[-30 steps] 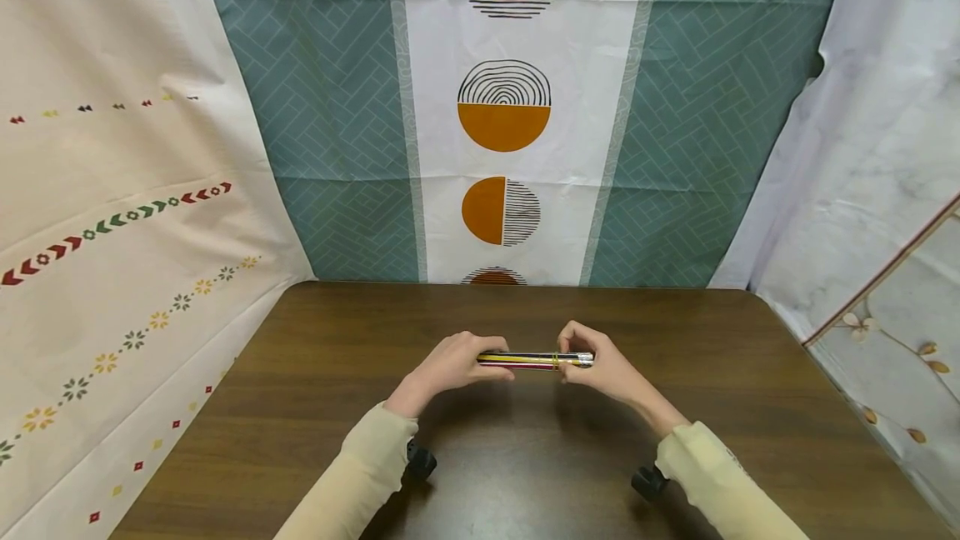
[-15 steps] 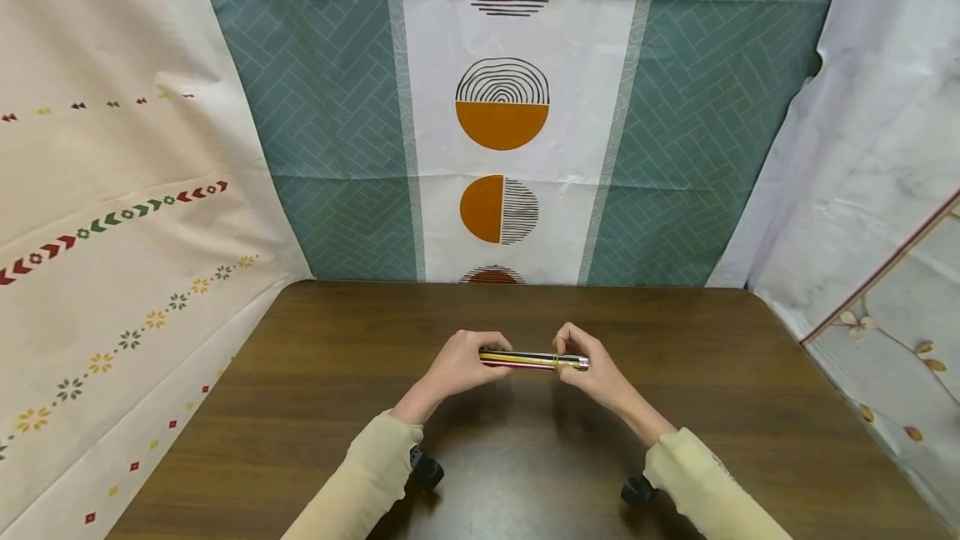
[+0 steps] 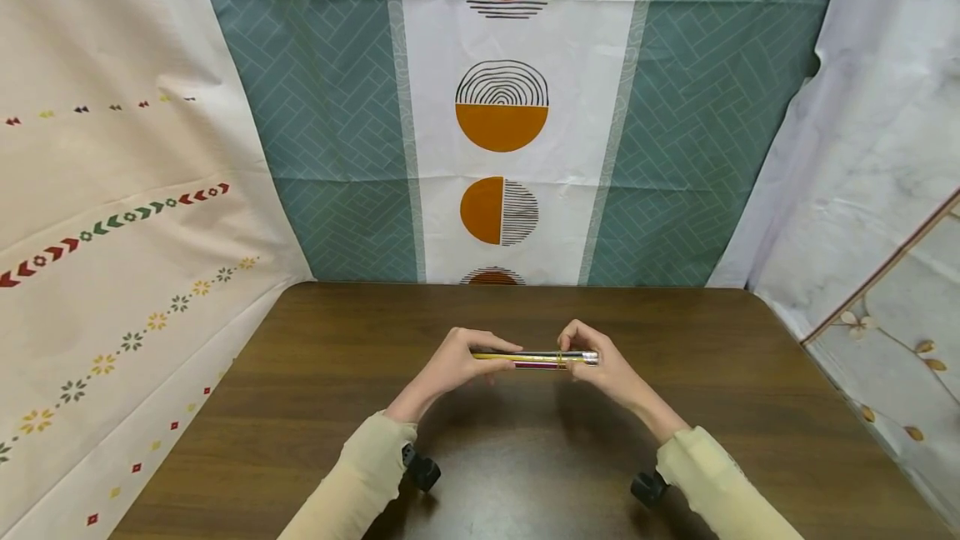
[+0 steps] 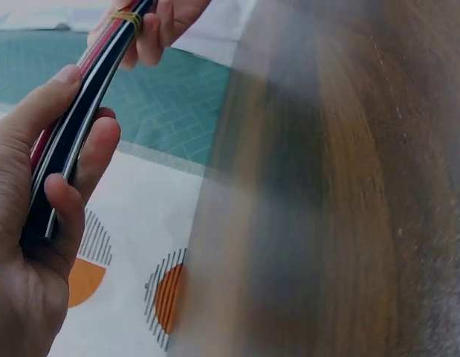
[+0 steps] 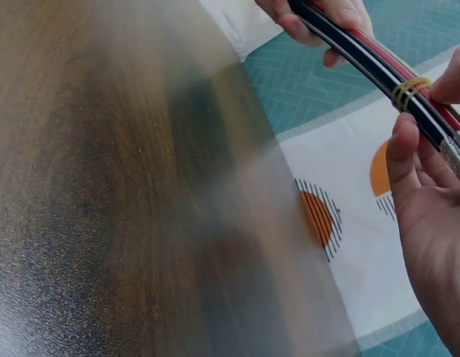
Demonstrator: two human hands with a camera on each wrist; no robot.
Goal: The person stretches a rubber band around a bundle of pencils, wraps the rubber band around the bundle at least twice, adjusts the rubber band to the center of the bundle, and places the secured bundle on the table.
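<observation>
A bundle of pencils (image 3: 534, 358), striped in dark, yellow and red, lies level between both hands above the table. Toward its right end a yellow rubber band (image 5: 410, 93) is wound around the pencils, close to their silvery ends (image 5: 455, 152). My left hand (image 3: 452, 363) grips the other end, with the thumb along one side and the fingers curled beneath in the left wrist view. My right hand (image 3: 606, 369) pinches the bundle at the band, thumb and fingers on opposite sides. The palm partly covers the silvery ends in the right wrist view.
The brown wooden table (image 3: 480, 473) spreads under both hands. A patterned green and white cloth (image 3: 345, 148) hangs behind its far edge, with light cloths (image 3: 112, 215) at the sides. Black wrist cameras (image 3: 422, 470) sit below both sleeves.
My hands have drifted slightly apart over the last half second, the right one a little to the right. The left fingers now reach straighter along the bundle. Both hands still hold the pencils.
</observation>
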